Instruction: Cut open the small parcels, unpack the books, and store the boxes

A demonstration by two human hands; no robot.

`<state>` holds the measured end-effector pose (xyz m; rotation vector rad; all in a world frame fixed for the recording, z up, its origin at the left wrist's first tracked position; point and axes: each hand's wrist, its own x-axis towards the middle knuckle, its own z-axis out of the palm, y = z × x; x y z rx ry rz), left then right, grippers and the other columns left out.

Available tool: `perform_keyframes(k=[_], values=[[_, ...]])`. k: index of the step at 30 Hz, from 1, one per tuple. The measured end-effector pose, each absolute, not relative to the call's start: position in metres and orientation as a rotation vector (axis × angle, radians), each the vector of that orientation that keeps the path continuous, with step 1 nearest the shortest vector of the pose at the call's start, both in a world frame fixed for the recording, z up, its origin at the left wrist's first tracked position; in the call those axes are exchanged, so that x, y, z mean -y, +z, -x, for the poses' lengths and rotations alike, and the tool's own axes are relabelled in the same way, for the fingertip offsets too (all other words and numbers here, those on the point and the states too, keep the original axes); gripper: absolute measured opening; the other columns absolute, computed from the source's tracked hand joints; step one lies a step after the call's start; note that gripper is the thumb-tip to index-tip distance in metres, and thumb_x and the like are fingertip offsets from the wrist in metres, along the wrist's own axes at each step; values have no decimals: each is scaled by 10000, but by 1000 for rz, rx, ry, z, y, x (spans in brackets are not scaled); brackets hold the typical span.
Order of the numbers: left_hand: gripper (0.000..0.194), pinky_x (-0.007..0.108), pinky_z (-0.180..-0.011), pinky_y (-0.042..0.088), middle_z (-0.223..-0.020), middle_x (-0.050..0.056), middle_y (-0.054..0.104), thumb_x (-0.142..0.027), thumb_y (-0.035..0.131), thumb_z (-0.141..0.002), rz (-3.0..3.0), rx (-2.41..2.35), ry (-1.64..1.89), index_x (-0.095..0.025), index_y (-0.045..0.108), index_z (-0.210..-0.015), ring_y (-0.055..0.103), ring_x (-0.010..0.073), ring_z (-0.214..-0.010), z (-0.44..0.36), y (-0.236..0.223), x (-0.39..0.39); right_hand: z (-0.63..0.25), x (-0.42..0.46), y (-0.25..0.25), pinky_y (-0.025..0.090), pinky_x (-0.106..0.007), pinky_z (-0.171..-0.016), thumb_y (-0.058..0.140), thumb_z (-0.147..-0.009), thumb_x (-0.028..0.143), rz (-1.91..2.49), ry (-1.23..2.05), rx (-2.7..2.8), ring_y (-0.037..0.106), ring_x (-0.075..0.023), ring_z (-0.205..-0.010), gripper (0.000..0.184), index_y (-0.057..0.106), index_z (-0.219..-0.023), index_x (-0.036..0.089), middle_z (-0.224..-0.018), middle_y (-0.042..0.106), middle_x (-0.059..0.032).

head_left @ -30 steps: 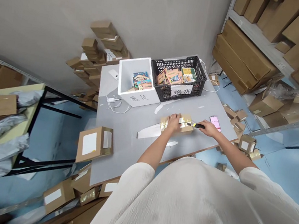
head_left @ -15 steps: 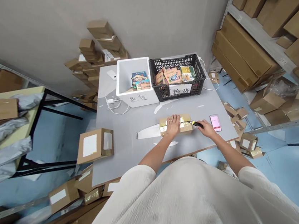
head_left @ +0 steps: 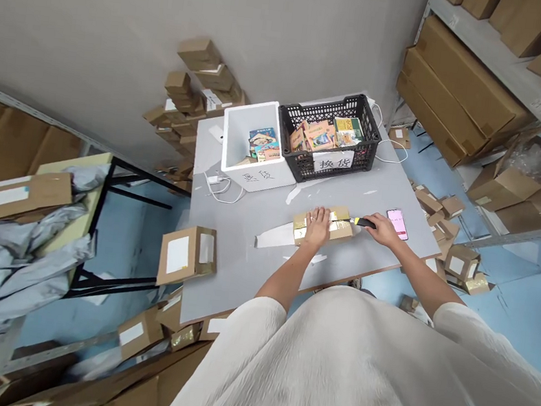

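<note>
The small box (head_left: 342,229) lies flat on the grey table (head_left: 226,250), near the edge closest to the person's white shirt (head_left: 331,353). The left hand (head_left: 317,225) rests on the left part of the small box, palm down; its grip is open, with the fingers laid over the top instead of wrapped around it. At the right end of the small box, the right hand (head_left: 381,228) has its grip closed around the dark handle of a knife (head_left: 360,222), whose yellow part shows ahead of the fingers and whose blade end reaches over the top of the small box.

A white strip (head_left: 274,236) runs out from the left end of the small box, and white scraps (head_left: 319,259) lie just on its near side. A phone (head_left: 398,224) with a lit pink screen lies right of the small box, near the right hand. Well to the left of the small box, a labelled carton (head_left: 196,253) sits at the left edge of the table.

Beyond the small box stand a black crate (head_left: 363,158) holding colourful books (head_left: 319,137) and, farther left, a white bin (head_left: 266,178) with more books (head_left: 264,142) inside. A white cord (head_left: 231,202) curls on the table, left of and beyond the small box. Farthest behind it, small cartons (head_left: 199,55) are piled against the wall, and long cartons (head_left: 459,88) lie to the far right.
</note>
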<state>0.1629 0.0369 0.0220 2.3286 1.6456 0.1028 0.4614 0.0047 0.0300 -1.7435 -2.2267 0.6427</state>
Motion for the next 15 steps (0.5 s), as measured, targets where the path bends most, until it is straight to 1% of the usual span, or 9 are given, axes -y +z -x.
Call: perform_keyframes(k=[3, 8, 11, 15], values=[[677, 631, -1354, 195, -1766, 164, 412, -278, 422, -1050, -2328, -1667, 106, -246, 351, -1723, 310, 334, -1674, -163, 23, -36, -466, -6, 26, 509, -434, -1064, 593, -1055, 369, 1710, 688, 2182, 663, -334, -1238, 432, 706, -1456, 256, -1314, 725, -137], [620, 594, -1362, 182, -1750, 159, 438, -260, 373, -1069, -2353, -1646, 97, -235, 406, -1688, 330, 311, -1667, -158, 20, -35, -475, -12, 23, 530, -437, -1049, 590, -1047, 346, 1798, 682, 2100, 677, -341, -1213, 455, 699, -1474, 230, -1346, 723, -152], [609, 591, -1371, 172, -1754, 162, 433, -289, 394, -1073, -2336, -1627, 148, -224, 420, -1679, 317, 311, -1675, -158, 16, -34, -468, -16, 22, 514, -452, -1073, 613, -1033, 347, 1798, 657, 2154, 661, -352, -1246, 456, 702, -1465, 234, -1362, 716, -152], [590, 598, -1386, 163, -1748, 180, 437, -348, 422, -1073, -2237, -1635, 302, -177, 474, -1636, 297, 330, -1685, -155, 12, -32, -451, -17, 15, 515, -460, -1067, 617, -1020, 345, 1873, 654, 2089, 646, -357, -1261, 516, 655, -1515, 205, -1385, 695, -163]])
